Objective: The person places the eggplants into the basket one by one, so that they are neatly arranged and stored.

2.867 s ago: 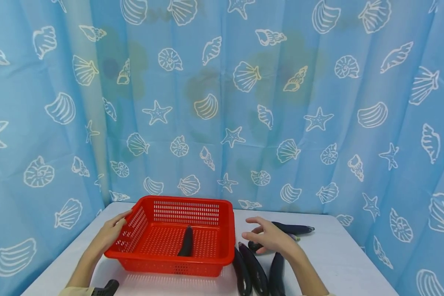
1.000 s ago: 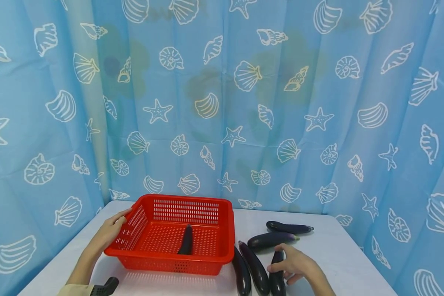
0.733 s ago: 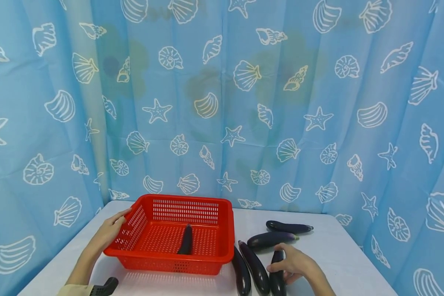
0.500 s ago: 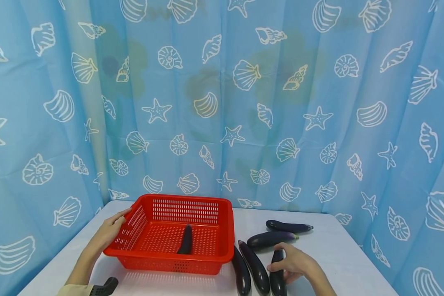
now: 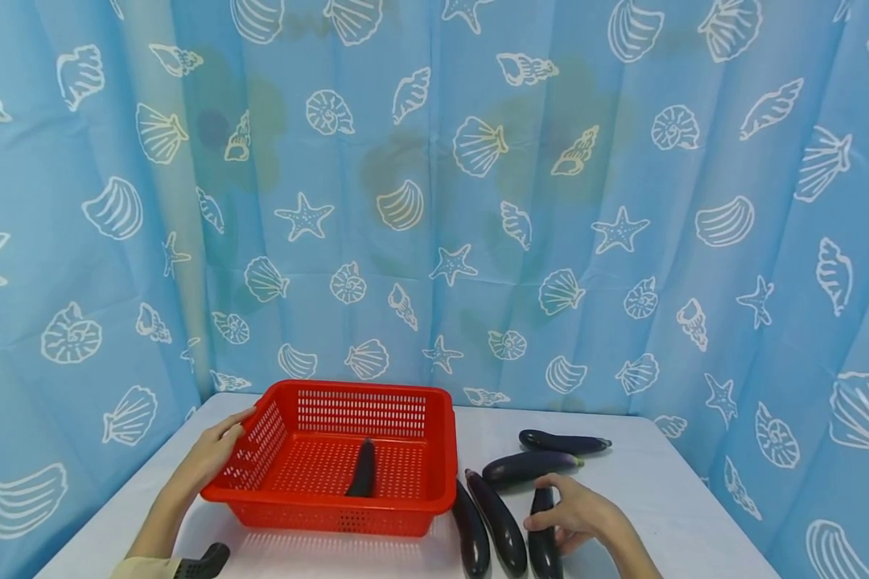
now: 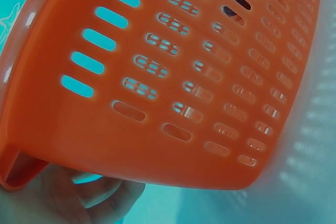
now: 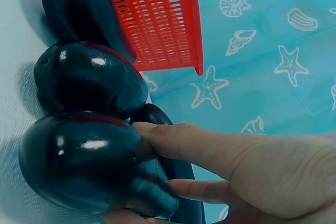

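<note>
In the head view my left hand (image 5: 207, 456) holds the left rim of a red plastic basket (image 5: 333, 507). The left wrist view shows that hand's fingers (image 6: 113, 200) against the far side of the perforated basket wall (image 6: 94, 135). Inside the basket lies one dark eggplant (image 5: 364, 466). My right hand (image 5: 579, 515) grips the rightmost front eggplant (image 5: 544, 547) from above, near its far end. Close up in the right wrist view, thumb and fingers are on either side of this glossy eggplant (image 7: 79, 161), which lies on the table.
Two more eggplants, a left one (image 5: 471, 531) and a middle one (image 5: 497, 523), lie between basket and right hand. Behind them are a purple-tipped eggplant (image 5: 529, 466) and another eggplant (image 5: 565, 443). A blue shell-print curtain (image 5: 434, 201) surrounds the white table (image 5: 666, 498).
Since the earliest frame, my right hand has come down and nearer, from over the back eggplants, and taken hold of the rightmost front one. The left hand stays on the basket.
</note>
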Demonstrator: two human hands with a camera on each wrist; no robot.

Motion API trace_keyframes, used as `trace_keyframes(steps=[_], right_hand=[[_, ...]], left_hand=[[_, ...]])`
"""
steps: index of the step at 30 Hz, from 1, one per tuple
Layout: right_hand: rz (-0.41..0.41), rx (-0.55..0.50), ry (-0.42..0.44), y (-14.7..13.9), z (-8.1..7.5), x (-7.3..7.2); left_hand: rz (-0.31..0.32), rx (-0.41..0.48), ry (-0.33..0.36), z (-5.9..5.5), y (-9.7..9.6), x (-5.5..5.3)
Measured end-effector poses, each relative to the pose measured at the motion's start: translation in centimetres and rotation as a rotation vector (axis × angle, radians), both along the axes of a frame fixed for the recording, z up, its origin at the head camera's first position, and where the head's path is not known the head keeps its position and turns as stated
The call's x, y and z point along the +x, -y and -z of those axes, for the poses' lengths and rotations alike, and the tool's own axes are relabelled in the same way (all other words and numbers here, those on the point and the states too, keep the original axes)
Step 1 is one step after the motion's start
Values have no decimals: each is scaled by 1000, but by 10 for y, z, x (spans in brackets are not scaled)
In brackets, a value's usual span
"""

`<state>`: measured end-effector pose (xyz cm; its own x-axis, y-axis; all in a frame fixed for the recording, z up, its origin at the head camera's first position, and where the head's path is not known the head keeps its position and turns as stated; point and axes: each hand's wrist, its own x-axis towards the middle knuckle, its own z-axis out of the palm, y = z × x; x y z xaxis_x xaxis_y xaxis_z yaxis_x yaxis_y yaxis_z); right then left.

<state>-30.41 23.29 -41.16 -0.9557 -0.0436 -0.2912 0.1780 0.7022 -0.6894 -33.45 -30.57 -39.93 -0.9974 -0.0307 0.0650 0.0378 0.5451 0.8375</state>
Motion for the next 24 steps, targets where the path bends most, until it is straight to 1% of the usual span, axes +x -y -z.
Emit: trace_keyframes(steps=[12, 24], right_hand=[[-1, -2, 16, 1, -1, -1], [2, -10, 13, -1, 0, 0]], left_hand=[[0, -12, -5, 1, 3, -1], [5, -14, -10, 0, 1, -1]])
